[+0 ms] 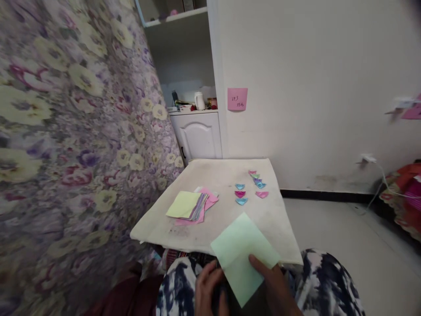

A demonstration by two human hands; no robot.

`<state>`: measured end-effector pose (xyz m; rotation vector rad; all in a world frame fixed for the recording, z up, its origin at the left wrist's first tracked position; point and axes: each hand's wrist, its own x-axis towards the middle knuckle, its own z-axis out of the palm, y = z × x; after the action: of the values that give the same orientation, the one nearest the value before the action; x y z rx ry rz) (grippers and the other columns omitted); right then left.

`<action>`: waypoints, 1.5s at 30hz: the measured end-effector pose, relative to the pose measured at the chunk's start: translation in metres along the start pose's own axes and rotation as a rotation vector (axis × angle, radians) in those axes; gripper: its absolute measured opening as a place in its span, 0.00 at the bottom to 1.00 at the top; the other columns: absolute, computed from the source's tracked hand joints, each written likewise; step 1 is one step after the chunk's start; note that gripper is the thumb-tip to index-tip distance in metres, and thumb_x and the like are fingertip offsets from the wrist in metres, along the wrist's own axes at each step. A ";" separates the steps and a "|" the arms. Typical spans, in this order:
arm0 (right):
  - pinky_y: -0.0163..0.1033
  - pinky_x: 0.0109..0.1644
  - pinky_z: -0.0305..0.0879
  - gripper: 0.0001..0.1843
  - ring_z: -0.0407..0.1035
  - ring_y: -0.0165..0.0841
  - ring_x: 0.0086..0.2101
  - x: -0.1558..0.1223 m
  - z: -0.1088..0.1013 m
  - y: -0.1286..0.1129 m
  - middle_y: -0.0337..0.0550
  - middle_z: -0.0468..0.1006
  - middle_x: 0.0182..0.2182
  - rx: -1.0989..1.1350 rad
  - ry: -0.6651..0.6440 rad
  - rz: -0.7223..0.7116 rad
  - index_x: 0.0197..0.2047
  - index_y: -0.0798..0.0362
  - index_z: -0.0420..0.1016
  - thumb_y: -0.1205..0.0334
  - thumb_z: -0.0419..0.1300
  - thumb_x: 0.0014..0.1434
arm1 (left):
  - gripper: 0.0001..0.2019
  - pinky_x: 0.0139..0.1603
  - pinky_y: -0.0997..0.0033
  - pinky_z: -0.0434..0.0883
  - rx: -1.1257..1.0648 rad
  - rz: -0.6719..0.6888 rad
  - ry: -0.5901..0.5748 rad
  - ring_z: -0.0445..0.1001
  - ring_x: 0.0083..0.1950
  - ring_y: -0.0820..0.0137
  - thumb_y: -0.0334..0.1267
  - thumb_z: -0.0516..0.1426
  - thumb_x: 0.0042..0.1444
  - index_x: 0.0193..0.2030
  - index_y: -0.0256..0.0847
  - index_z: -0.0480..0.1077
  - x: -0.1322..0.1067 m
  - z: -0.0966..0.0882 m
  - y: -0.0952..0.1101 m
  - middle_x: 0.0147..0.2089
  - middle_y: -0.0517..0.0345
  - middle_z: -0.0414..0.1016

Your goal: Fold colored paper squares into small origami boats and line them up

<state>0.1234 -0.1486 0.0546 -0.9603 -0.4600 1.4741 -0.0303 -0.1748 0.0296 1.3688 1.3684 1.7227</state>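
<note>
A flowered curtain (82,131) hangs beside a white cabinet (200,139).

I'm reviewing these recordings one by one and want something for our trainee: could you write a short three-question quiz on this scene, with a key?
1. Whose thumb lies on top of the light green sheet?
A) the left hand's
B) the right hand's

2. True or false: in the picture, the small folded pieces lie to the right of the paper stack.

3. Fill in the colour: the sheet on top of the paper stack is pale ____.

Key:
1. B
2. True
3. yellow
</note>
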 end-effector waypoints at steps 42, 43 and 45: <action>0.39 0.33 0.68 0.18 0.72 0.39 0.31 0.043 -0.053 -0.010 0.42 0.79 0.27 -0.805 -0.280 -0.167 0.35 0.55 0.74 0.49 0.57 0.50 | 0.21 0.28 0.71 0.69 -0.090 -0.532 -0.415 0.74 0.27 0.67 0.35 0.60 0.44 0.47 0.39 0.67 0.048 0.015 -0.007 0.29 0.59 0.76; 0.38 0.33 0.67 0.15 0.72 0.39 0.30 0.049 -0.059 -0.006 0.41 0.78 0.26 -0.852 -0.230 -0.183 0.33 0.55 0.74 0.52 0.57 0.50 | 0.20 0.27 0.72 0.68 0.001 -0.495 -0.415 0.73 0.26 0.68 0.34 0.59 0.44 0.47 0.38 0.67 0.048 0.021 -0.016 0.26 0.61 0.75; 0.38 0.32 0.65 0.10 0.69 0.37 0.28 0.060 -0.070 0.000 0.40 0.75 0.22 -0.921 -0.137 -0.210 0.29 0.55 0.72 0.56 0.57 0.48 | 0.22 0.27 0.73 0.67 0.106 -0.447 -0.388 0.72 0.26 0.69 0.31 0.57 0.44 0.49 0.38 0.67 0.051 0.030 -0.032 0.24 0.63 0.72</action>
<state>0.1839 -0.1093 -0.0021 -1.4592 -1.3665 1.1192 -0.0247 -0.1089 0.0179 1.2492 1.4176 1.0481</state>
